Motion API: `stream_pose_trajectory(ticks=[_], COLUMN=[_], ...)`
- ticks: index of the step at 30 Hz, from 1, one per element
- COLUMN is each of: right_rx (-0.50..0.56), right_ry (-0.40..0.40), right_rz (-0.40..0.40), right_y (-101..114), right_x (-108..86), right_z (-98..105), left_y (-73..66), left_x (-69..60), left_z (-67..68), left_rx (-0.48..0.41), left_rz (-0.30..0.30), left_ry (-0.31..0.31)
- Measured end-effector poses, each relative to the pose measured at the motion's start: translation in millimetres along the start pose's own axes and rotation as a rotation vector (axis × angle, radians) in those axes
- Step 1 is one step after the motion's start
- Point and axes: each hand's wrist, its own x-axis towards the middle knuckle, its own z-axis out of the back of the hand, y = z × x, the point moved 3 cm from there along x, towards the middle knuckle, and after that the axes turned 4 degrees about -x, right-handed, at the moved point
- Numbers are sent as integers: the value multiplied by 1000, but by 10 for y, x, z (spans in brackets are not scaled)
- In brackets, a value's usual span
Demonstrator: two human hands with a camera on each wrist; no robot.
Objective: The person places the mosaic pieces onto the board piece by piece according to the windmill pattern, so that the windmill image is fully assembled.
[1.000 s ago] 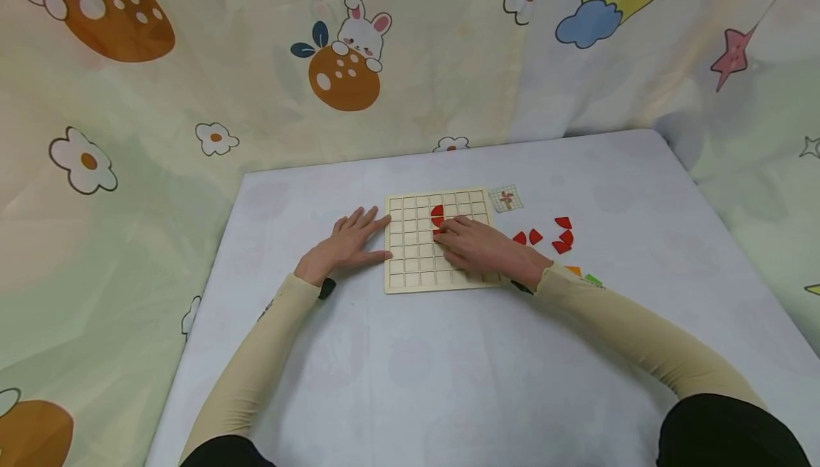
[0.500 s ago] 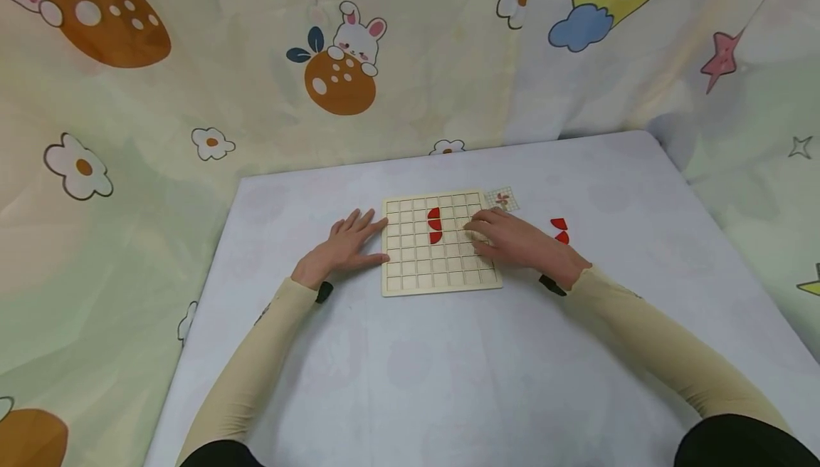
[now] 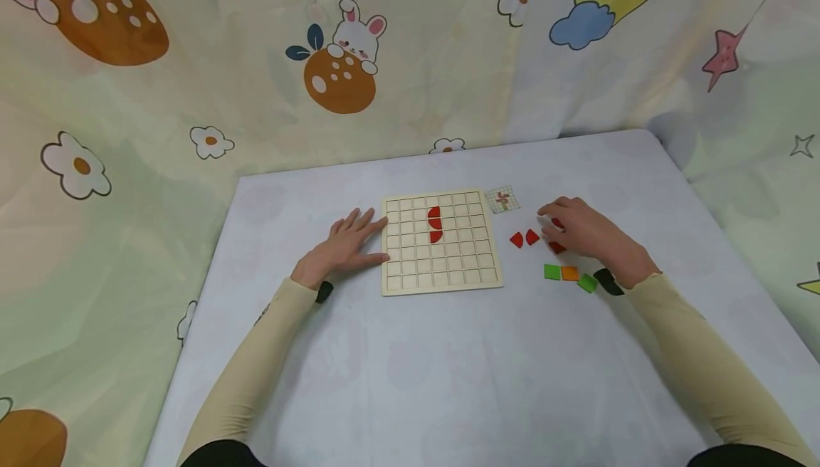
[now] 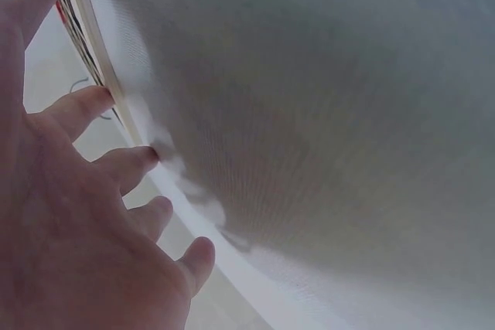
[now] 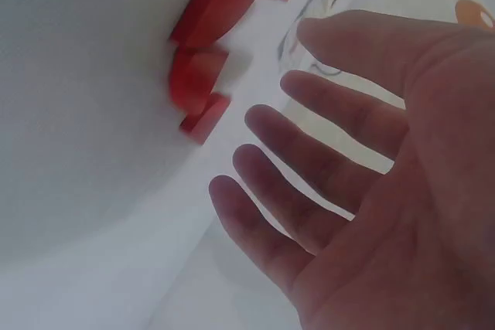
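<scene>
A square wooden grid board lies on the table, with three red quarter-round pieces in a column in its upper middle. My left hand has its fingers spread, thumb and index fingertip touching the board's left edge; the left wrist view shows the same edge against the fingers. My right hand hovers over a small cluster of red pieces and partly hides them in the head view. In the right wrist view its fingers are extended, apart from the pieces, with nothing between them.
Two more red pieces lie between the board and my right hand. Below them are two green squares and an orange square. A small pattern card sits by the board's upper right corner. Printed cloth hangs behind the table.
My right hand has left the board and moved right to the loose red pieces, uncovering the third red piece on the grid. My left hand has stayed at the board's edge.
</scene>
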Motion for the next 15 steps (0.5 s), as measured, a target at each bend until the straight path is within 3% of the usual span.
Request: stream_pose_trajectory(ticks=[7,15], right_rx=[80,52], right_ry=[6,-10], right_rz=[90,150], right_y=[47,91], right_x=[-63,3], right_z=[-59,-198], left_y=[-5,-21], left_x=[-15,-18], left_z=[15,29], left_rx=[0,-30], left_rz=[-2,-22], left_ry=[-1,-4])
